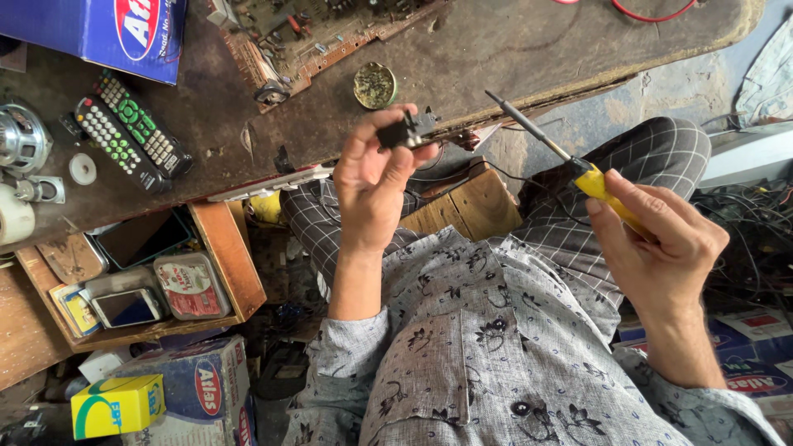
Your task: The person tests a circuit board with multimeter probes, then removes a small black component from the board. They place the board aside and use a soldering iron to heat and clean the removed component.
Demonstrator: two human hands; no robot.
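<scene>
Head cam, left to right. Far left on our bench [462, 49]: a metal speaker [21, 136], a white tape roll [12, 219], a small white ring [82, 168], then two remotes [132, 136] w/ green and white buttons lying side by side, a blue carton [99, 29] above them. Below the bench edge an open wooden drawer [231, 256] holds phones [128, 306] and a flat tin [190, 285]; a yellow-green box [116, 405] sits lower left, on the floor clutter. Top centre: a brown circuit board [306, 41], and just right of it a small round tin [375, 85] of dark paste, prob. flux, can't confirm.

Our left hand [372, 186] is raised over the bench edge, thumb and fingertips pinched on a small black component [409, 130]; other fingers curled loosely behind it. The part is up in the air, near the round tin but not touching it, well apart from the iron's tip.

Our right hand [661, 239] is closed round the yellow handle of a soldering iron [570, 165], thumb on top, fingers wrapped under. The iron's dark shaft angles up-left, tip over the bench edge, pointing toward the part, not touching it.

Far right: tangled black wires [752, 223], and more blue cartons [752, 347] below our wrist.
</scene>
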